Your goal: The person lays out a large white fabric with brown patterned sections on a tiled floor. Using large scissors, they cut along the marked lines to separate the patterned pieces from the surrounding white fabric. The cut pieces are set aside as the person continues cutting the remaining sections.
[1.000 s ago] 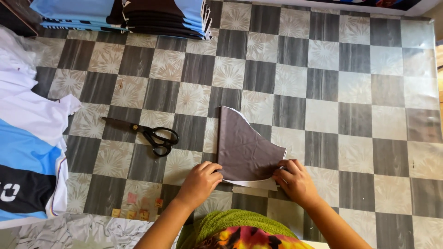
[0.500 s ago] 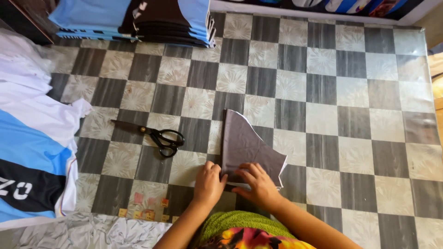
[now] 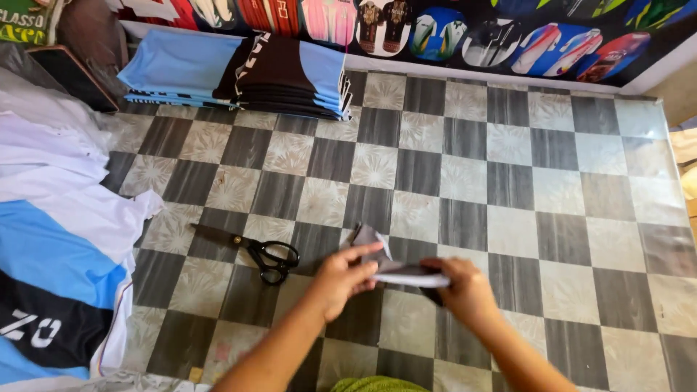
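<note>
A grey, folded piece of fabric (image 3: 392, 267) is lifted off the checkered floor between both hands. My left hand (image 3: 341, 279) grips its left end with thumb on top. My right hand (image 3: 461, 290) pinches its right end. The piece now looks like a thin, flattened bundle with a white edge showing. Black-handled scissors (image 3: 265, 254) lie shut on the floor just left of my left hand.
A stack of blue and black garment pieces (image 3: 239, 72) lies at the far left by the wall. White, blue and black cloth (image 3: 58, 247) is spread along the left edge. Printed jersey pictures (image 3: 450, 29) line the wall. The floor has grey and pale tiles (image 3: 552, 181).
The grey piece lay flat on the floor with both hands pressing its near edge; it is now folded up and lifted between the hands. The view has tilted up toward the wall.
</note>
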